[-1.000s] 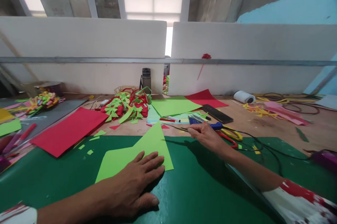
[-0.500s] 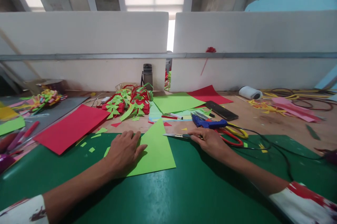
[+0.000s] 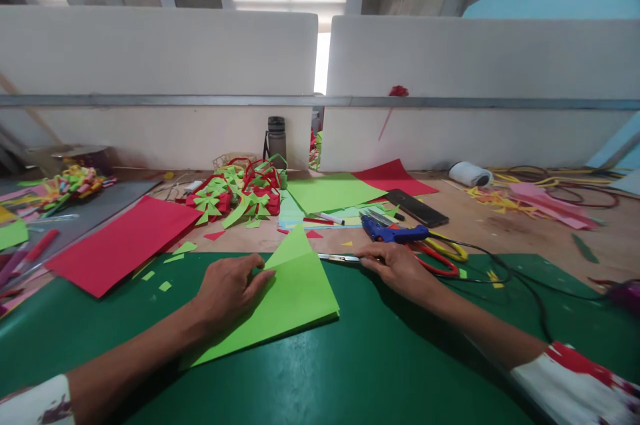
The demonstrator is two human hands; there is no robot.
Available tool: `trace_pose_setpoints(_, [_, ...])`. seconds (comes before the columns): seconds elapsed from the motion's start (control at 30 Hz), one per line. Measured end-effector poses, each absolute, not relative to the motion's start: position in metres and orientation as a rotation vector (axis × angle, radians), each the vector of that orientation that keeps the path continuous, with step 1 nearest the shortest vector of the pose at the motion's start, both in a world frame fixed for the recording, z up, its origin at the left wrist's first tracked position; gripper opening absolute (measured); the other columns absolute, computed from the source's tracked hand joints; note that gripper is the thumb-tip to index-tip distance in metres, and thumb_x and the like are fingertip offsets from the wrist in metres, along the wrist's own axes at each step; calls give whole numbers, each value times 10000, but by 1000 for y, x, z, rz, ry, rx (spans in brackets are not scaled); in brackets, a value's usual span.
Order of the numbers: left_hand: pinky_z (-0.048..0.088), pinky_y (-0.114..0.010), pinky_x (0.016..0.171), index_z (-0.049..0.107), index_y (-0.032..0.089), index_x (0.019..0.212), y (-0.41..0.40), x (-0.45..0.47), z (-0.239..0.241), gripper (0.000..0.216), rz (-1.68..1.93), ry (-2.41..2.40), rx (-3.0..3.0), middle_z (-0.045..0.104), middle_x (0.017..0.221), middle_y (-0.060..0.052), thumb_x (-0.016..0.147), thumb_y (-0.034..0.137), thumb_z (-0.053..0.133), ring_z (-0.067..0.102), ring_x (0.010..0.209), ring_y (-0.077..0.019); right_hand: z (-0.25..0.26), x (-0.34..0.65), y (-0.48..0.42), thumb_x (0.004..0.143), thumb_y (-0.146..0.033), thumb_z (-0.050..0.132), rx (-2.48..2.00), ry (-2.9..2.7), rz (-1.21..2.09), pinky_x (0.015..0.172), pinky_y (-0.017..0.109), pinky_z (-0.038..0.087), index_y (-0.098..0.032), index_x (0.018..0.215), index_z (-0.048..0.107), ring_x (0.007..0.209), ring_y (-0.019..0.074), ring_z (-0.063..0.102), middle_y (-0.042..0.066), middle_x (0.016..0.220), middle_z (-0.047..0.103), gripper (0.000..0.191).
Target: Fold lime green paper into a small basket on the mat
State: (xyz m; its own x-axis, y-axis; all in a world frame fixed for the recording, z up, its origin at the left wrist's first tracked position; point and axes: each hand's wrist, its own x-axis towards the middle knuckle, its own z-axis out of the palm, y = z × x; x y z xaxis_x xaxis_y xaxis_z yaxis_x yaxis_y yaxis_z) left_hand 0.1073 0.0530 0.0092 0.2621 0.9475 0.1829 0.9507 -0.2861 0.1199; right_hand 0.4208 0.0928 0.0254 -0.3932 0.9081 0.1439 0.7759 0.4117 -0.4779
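A bright green sheet of paper [image 3: 295,292] lies folded on the green mat, its pointed top facing away from me and its layers slightly apart at the lower right corner. My left hand [image 3: 233,292] grips the paper's left side, thumb on top and fingers curled at the edge. Just right of the paper, my right hand [image 3: 400,272] is closed around a craft knife [image 3: 340,258]. Its slim silver front end points left at the paper's right edge; the handle is mostly hidden in the hand.
Behind my right hand lie a blue glue gun [image 3: 395,233], scissors with red handles [image 3: 440,267] and a black phone [image 3: 417,207]. Red paper [image 3: 125,242] lies to the left. Red and green paper crafts [image 3: 240,195] and a bottle [image 3: 276,138] stand at the back. A black cable [image 3: 537,302] crosses the right.
My left hand has gone from resting flat on the green paper to gripping its edge. The paper has turned and its lower left part extends nearer me. The knife has rotated slightly in my right hand.
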Motion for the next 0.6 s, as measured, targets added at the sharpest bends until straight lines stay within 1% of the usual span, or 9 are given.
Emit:
trace_pose_setpoints(0.1, [333,-263,575,599,200,785,55,108,9,307,-353,-1859,-2515,665,717,-20,924,409,423,606,667,-190,31,424,94,835,-288,471,-1416,-2347,559,691,291,436,-184,955,732,792,212,623,51,920,722,306])
trace_pose_setpoints(0.17, [342,-263,587,608,199,805,55,109,10,293,-355,-1856,-2526,673,740,-23,919,403,430,610,681,-190,35,429,94,825,-299,488,-1400,-2394,622,603,263,405,-189,957,733,680,180,586,29,810,706,298])
trace_pose_setpoints(0.23, [354,-267,606,617,200,854,54,110,11,277,-352,-1854,-2536,685,783,-28,916,396,431,619,711,-196,38,434,93,819,-315,505,-1391,-2440,686,532,245,353,-205,946,737,581,150,523,2,673,657,286])
trace_pose_setpoints(0.3, [362,-270,617,621,202,902,53,112,12,275,-344,-1852,-2545,694,827,-33,914,401,431,626,742,-204,40,440,90,813,-325,516,-1383,-2477,750,498,238,314,-216,933,742,539,135,477,-11,604,612,278])
trace_pose_setpoints(0.5, [372,-282,615,613,197,971,53,116,14,282,-286,-1850,-2548,699,880,-54,914,405,430,633,777,-233,44,450,75,799,-334,531,-1358,-2499,902,475,234,288,-215,928,748,512,119,436,-12,591,595,279])
trace_pose_setpoints(0.53, [376,-283,614,613,199,977,53,117,13,281,-275,-1851,-2546,701,882,-54,914,405,433,636,777,-235,45,450,73,794,-323,541,-1346,-2507,935,479,233,298,-212,928,746,515,118,444,-12,599,600,269])
trace_pose_setpoints(0.6, [386,-286,621,614,203,997,54,118,13,280,-260,-1857,-2535,704,889,-52,915,405,438,643,788,-240,46,449,69,778,-287,570,-1312,-2516,962,529,231,344,-211,924,742,582,129,504,-3,680,638,238])
